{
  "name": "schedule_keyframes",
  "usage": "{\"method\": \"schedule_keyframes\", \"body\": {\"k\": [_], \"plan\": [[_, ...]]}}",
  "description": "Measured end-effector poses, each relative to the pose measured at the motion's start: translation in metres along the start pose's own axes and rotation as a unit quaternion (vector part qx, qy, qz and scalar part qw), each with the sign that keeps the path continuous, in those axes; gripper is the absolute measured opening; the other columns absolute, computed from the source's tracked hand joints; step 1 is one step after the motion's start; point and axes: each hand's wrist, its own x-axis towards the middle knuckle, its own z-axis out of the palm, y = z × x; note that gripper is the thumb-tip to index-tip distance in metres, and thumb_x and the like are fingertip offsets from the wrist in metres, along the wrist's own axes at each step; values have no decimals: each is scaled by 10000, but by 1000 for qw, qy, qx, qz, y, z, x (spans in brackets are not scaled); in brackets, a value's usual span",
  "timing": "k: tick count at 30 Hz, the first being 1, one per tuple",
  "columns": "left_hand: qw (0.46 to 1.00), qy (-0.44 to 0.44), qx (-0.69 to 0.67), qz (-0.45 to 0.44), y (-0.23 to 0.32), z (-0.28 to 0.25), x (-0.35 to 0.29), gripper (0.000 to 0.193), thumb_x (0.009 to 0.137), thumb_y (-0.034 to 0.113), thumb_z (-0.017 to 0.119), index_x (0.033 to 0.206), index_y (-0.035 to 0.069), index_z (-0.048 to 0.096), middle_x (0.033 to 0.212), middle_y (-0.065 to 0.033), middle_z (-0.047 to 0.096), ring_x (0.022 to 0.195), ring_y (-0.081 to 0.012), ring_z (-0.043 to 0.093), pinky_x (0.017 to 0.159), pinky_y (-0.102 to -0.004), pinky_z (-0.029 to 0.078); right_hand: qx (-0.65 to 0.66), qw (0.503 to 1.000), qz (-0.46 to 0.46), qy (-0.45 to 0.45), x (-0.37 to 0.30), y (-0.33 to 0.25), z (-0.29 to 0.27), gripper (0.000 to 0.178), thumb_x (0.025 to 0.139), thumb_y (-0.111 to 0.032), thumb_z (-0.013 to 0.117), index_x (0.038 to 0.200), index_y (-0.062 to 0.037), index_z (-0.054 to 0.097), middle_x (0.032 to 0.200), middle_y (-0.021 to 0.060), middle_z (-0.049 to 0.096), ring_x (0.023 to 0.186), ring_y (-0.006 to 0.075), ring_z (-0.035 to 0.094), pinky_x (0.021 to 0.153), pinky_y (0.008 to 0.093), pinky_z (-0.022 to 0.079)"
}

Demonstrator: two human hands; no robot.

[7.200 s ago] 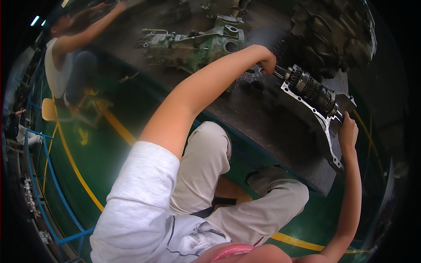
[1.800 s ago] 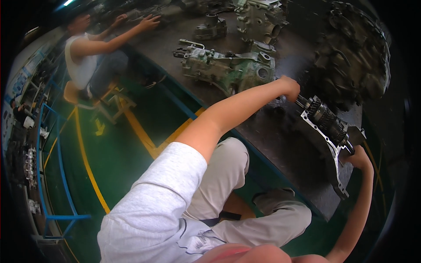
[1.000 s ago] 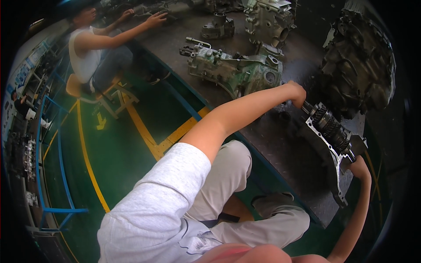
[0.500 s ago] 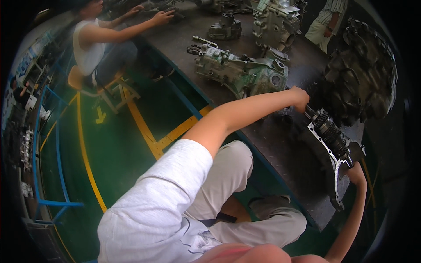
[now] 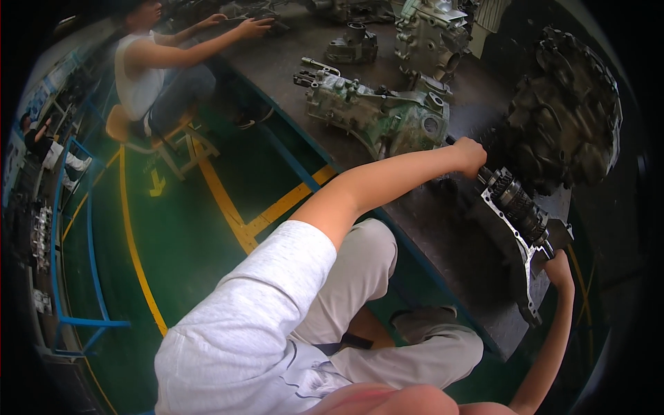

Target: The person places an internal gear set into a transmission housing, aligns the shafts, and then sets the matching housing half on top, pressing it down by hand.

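A dark gear shaft (image 5: 520,209) with several toothed wheels lies across the near right of the workbench. My left hand (image 5: 470,156) is closed round its far end, fingers curled over the rod. At the near end, my right hand (image 5: 559,268) is closed on the shaft's bare tip; its fingers are partly hidden. Beneath and beside the gears is a housing piece (image 5: 531,277) with a bright, bolt-holed flange. Just beyond my left hand, a greenish-grey gearbox casing (image 5: 377,114) lies on its side.
A big dark casing (image 5: 567,114) stands on the right. Farther back on the workbench (image 5: 443,242) are an upright silver casing (image 5: 432,38) and a small round housing (image 5: 353,45). A seated person (image 5: 149,76) works at the far left. Blue rails (image 5: 97,321) edge the left floor.
Both hands keep their hold on the gear shaft, with little movement. The standing person at the upper right is now mostly out of view; another person at the far left shows more.
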Motion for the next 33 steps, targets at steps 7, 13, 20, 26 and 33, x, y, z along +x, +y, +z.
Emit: {"method": "schedule_keyframes", "body": {"k": [7,13,20,26,33], "plan": [[998,-62,-6,3,8,-7,11,286,681,273,612,889,88,679,946,-118,647,886,-253,623,748,-358,488,-62,996,53,27,-7,10,10,296,687,-113,537,947,27,559,952,240,566,914,404,539,789,410,428],[986,-157,-28,42,-14,4,36,270,665,255,594,816,47,674,849,-155,643,795,-288,613,685,-374,473,-101,990,28,90,-16,-16,9,269,722,-145,522,948,-13,584,960,214,567,920,390,539,795,423,430],[969,-240,-24,57,3,-1,46,218,629,179,578,786,49,654,787,-124,619,696,-226,568,621,-360,442,-139,976,16,166,-38,-24,6,212,705,-175,563,851,-33,623,845,194,598,849,367,568,738,432,453],[974,-205,-10,96,-10,9,52,247,676,209,581,827,35,671,847,-165,640,784,-276,598,688,-408,460,-143,952,-30,270,-38,-42,12,146,681,-85,536,803,-77,616,757,189,605,743,372,586,636,453,463],[951,-301,-72,15,-5,-6,48,85,572,118,572,527,88,506,520,-64,437,445,-210,397,429,-347,297,-175,926,-56,330,-39,-34,20,35,685,-42,526,684,-58,495,677,136,574,647,348,570,527,430,420]]}}
